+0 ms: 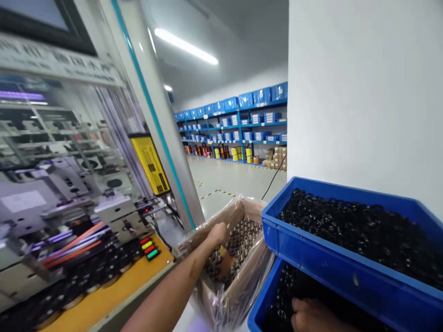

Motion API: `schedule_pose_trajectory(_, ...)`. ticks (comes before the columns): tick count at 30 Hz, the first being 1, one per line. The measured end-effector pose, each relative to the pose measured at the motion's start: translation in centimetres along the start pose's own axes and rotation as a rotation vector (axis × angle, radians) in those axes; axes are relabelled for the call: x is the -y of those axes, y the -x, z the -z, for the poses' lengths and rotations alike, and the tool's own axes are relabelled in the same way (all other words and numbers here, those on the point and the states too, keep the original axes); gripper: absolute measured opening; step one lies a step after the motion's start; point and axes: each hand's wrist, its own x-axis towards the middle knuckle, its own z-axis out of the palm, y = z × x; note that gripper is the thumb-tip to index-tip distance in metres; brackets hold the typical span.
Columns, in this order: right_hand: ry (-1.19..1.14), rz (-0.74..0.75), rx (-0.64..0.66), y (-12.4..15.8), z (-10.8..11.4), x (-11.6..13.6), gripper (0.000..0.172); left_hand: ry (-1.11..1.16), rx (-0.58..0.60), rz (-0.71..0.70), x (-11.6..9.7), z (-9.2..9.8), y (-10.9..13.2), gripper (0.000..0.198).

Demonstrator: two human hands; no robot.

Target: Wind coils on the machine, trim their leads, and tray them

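Note:
My left hand [219,233] reaches over a plastic-lined cardboard box [212,297]. Its fingers are curled into a fist, and whatever is inside them is hidden. Rows of small round metallic parts [244,237] fill the box around a patch of bare brown cardboard. My right hand [308,314] is down in the lower blue bin [255,318], against small black ring-like parts [281,295]. The fingers there look bent together, with their tips out of sight, so I cannot make out what they hold.
An upper blue bin [318,251], heaped with black rings, overhangs the lower one. At left stands a machine with an orange worktop [138,276], coloured buttons [148,248] and black round parts along its edge. A white wall [363,92] rises at right; stocked shelves [238,122] line the back.

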Motion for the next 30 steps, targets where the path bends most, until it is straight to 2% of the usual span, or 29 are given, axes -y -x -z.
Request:
schedule_pose_trajectory(4,-0.042,-0.022,-0.142,0.3,1.7,1.1,0.007,0.136,-0.108,-0.127,-3.9,3.1,6.2,0.027)
schedule_pose_trajectory(6,-0.08,-0.019,-0.247,1.1,2.2,1.6,0.004,0.233,-0.148,-0.213,-4.8,4.1,10.6,0.029)
schedule_pose_trajectory(8,-0.125,-0.005,-0.351,2.1,2.8,2.0,0.008,0.338,-0.174,-0.274,-4.9,4.6,15.6,0.036)
schedule_pose_trajectory(10,-0.175,0.025,-0.443,3.0,3.8,2.2,0.011,0.462,-0.209,-0.291,-4.6,4.5,20.5,0.034)
schedule_pose_trajectory(12,-0.232,0.069,-0.542,3.5,5.5,2.7,0.012,0.678,-0.27,-0.306,-4.4,3.8,24.8,0.027)
schedule_pose_trajectory(15,-0.34,0.192,-0.687,3.5,8.9,4.5,0.014,1.008,-0.37,-0.333,-5.1,2.0,29.6,0.013)
schedule_pose_trajectory(18,-0.459,0.344,-0.766,3.8,11.0,7.7,0.012,1.099,-0.421,-0.292,-6.6,0.6,32.3,0.02)
schedule_pose_trajectory(22,-0.676,0.54,-0.829,5.8,10.6,11.1,0.01,1.112,-0.408,-0.199,-7.8,-0.3,34.2,0.028)
schedule_pose_trajectory(25,-0.796,0.668,-0.821,7.1,9.4,12.0,0.013,1.163,-0.375,-0.138,-8.1,-1.0,34.8,0.027)
schedule_pose_trajectory(30,-0.779,0.736,-0.798,7.0,8.5,11.8,0.015,1.418,-0.329,-0.108,-9.0,-2.3,34.6,0.025)
